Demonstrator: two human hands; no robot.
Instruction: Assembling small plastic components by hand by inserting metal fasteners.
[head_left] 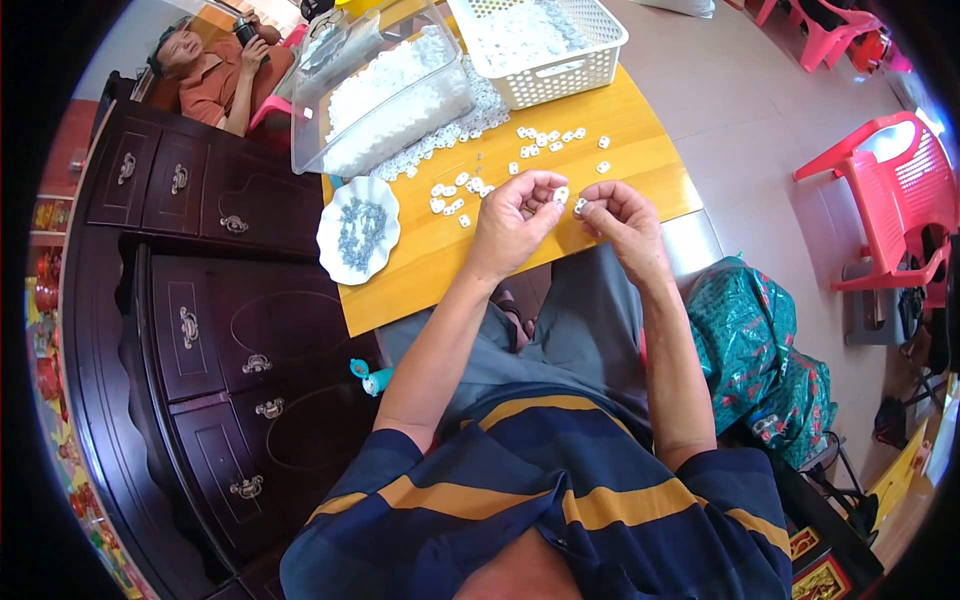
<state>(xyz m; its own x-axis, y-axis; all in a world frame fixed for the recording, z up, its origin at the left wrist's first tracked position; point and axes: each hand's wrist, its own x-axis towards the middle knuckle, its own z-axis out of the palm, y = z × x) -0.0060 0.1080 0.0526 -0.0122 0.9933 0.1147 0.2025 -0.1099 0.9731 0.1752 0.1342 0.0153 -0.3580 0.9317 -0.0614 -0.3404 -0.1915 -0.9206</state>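
Note:
Over the near edge of the wooden table [400, 285], my left hand [515, 225] pinches a small white plastic piece [561, 194] with dark holes. Close beside it, my right hand [627, 230] is closed at the fingertips on another small white piece [580, 206] with dark spots. The two pieces are a short gap apart. Several similar white pieces [464, 221] lie loose on the table just beyond my hands. Left of them, a white scalloped plate [330, 238] holds a heap of small grey parts [361, 234], too small to name.
A clear plastic bin [306, 125] and a white perforated basket [560, 85], both filled with white pieces, stand at the back. Dark wooden drawers [190, 340] are at left. A seated person [215, 85] holds a dark cylinder. A green bag [745, 320] and pink chair [890, 200] are at right.

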